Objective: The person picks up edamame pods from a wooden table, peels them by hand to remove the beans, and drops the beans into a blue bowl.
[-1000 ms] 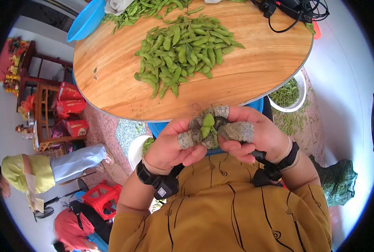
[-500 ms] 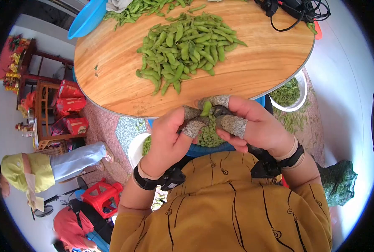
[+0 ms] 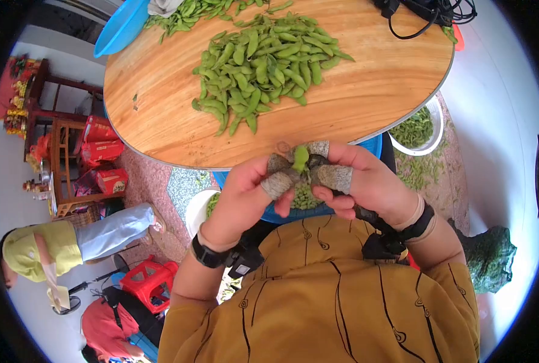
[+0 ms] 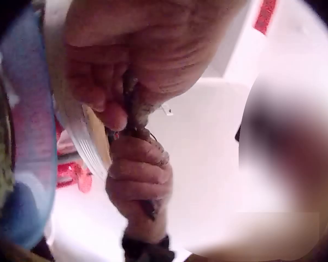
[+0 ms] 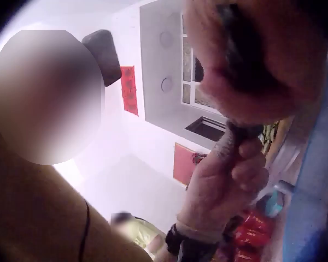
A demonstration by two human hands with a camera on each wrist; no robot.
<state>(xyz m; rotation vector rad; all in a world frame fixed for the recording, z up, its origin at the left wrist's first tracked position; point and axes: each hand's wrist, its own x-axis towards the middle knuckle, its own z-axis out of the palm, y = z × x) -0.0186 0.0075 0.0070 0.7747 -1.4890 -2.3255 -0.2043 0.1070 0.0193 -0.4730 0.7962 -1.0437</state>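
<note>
A green soybean pod (image 3: 301,157) stands up between the fingertips of both hands, just off the table's near edge. My left hand (image 3: 239,190) pinches it from the left between thumb and forefinger. From the right, my right hand (image 3: 378,184) pinches it too, its other fingers curled under. Grey cloth wraps, darkened at the tips, cover the thumbs and forefingers. The fingers hide the pod's lower part. Below the hands, shelled green beans (image 3: 306,198) lie in a blue basin (image 3: 274,215). In the left wrist view the fingertips of the two hands meet.
A heap of soybean pods (image 3: 260,72) lies on the round wooden table (image 3: 160,121). Further back are a blue bowl (image 3: 121,30) and black cables (image 3: 439,15). A white basket (image 3: 437,130) of green pods stands at the right on the floor. Two other people are at the left.
Both hands have moved up towards the table edge, and the beans in the basin below have come into view. The pod shows smaller between the fingers. The table heap stays as it was.
</note>
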